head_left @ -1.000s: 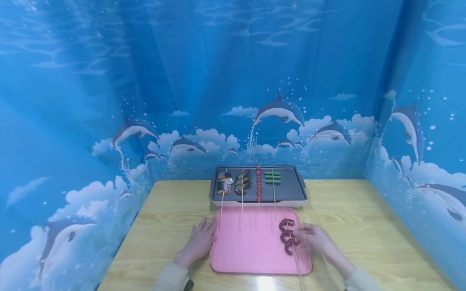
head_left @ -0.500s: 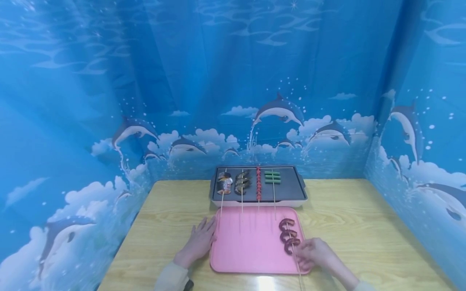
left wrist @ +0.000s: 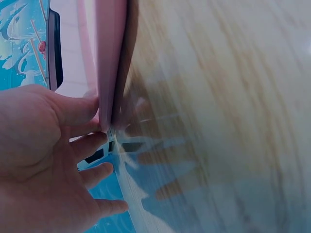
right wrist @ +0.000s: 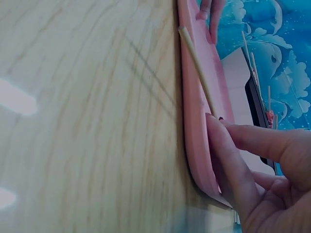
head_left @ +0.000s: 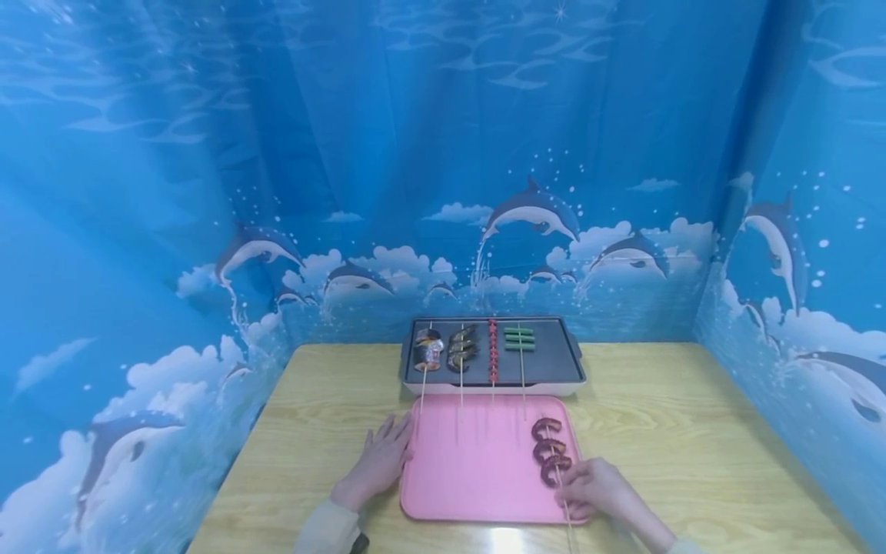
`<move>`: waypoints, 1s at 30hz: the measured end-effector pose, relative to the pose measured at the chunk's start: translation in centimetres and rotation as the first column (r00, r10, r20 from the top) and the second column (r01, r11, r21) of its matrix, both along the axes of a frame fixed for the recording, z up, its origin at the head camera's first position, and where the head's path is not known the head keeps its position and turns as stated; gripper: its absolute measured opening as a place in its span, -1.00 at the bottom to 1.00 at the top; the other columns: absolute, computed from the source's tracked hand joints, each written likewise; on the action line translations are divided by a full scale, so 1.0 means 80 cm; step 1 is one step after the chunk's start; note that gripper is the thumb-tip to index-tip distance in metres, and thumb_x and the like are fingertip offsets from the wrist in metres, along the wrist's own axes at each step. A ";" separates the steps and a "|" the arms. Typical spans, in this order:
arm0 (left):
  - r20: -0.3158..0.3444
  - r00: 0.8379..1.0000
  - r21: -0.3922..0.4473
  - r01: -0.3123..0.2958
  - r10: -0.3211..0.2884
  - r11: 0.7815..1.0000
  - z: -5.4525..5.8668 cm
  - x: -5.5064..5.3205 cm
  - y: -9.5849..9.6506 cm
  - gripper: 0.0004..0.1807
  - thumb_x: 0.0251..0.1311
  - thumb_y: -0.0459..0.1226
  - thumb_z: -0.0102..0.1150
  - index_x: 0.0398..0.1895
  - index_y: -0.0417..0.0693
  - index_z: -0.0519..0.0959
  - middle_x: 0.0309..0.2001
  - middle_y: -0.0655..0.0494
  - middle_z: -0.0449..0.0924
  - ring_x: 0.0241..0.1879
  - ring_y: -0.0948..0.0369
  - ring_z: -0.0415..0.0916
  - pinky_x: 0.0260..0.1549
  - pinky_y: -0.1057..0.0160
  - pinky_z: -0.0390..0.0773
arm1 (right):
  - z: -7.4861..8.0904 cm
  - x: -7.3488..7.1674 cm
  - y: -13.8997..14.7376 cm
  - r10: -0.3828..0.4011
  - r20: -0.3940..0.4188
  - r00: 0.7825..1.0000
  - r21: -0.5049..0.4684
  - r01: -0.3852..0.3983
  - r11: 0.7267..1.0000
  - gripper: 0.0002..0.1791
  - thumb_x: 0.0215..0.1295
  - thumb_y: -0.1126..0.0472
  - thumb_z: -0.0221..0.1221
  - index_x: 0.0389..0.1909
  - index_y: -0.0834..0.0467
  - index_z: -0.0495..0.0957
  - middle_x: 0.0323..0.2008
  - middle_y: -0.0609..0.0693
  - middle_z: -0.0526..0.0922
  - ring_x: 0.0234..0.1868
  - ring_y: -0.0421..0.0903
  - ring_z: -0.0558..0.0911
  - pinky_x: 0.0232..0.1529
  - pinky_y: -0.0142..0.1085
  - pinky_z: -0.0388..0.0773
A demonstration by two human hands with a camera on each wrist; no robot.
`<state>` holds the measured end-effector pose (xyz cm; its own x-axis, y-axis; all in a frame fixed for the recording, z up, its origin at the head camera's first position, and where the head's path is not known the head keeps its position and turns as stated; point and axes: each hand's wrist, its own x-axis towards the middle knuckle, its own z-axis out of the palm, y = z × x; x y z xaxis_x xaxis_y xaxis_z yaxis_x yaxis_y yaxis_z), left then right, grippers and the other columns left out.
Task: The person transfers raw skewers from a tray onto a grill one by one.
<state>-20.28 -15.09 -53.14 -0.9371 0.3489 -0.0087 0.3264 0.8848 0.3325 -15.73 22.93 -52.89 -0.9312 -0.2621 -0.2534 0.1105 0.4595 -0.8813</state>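
Observation:
A pink tray lies on the table. Along its right side is a skewer bearing three curled, dark reddish-brown pieces, whose exact kind I cannot tell. My right hand pinches the bare stick just below those pieces, at the tray's right edge. In the right wrist view the stick runs out from between thumb and finger, its end past the tray's rim. My left hand rests against the tray's left edge with fingers extended; the left wrist view shows the thumb touching the rim.
Behind the tray stands a dark griddle. On it lie a fish-like skewer, a shrimp skewer, a red-beaded skewer and a green-piece skewer. Their sticks overhang the tray. A blue dolphin-print curtain encloses the wooden table.
My right hand has moved down along the skewer, from beside the curled pieces to the bare stick, and now pinches it. The left hand and the tray have stayed in place.

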 end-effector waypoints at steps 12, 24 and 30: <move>-0.019 1.000 -0.018 0.013 -0.014 1.000 -0.003 0.000 -0.003 -0.44 0.34 -0.17 -0.14 0.36 -0.20 0.14 0.40 -0.09 0.05 0.36 -0.19 -0.07 0.16 -0.41 -0.01 | 0.018 0.004 0.008 0.005 -0.013 1.000 -0.040 -0.006 0.999 -0.69 0.05 0.27 0.27 -0.23 0.41 0.53 -0.45 0.18 0.67 -0.56 -0.01 0.64 -0.52 -0.19 0.65; -0.011 1.000 -0.005 0.004 -0.004 1.000 -0.002 -0.001 -0.002 -0.44 0.35 -0.17 -0.14 0.36 -0.19 0.13 0.40 -0.09 0.05 0.37 -0.18 -0.08 0.17 -0.41 -0.03 | 0.057 -0.020 0.023 -0.039 -0.058 0.998 -0.034 0.037 0.999 -0.62 0.09 0.21 0.26 -0.17 0.42 0.50 -0.39 0.23 0.67 -0.49 -0.02 0.65 -0.44 -0.22 0.66; 0.003 1.000 0.001 -0.003 0.003 1.000 -0.001 -0.002 -0.001 -0.43 0.35 -0.17 -0.14 0.37 -0.17 0.12 0.40 -0.07 0.04 0.37 -0.17 -0.11 0.18 -0.40 -0.05 | 0.079 -0.049 0.028 -0.106 -0.046 0.993 -0.040 0.104 0.994 -0.55 0.14 0.28 0.21 -0.05 0.53 0.41 -0.30 0.31 0.65 -0.45 -0.02 0.65 -0.39 -0.21 0.67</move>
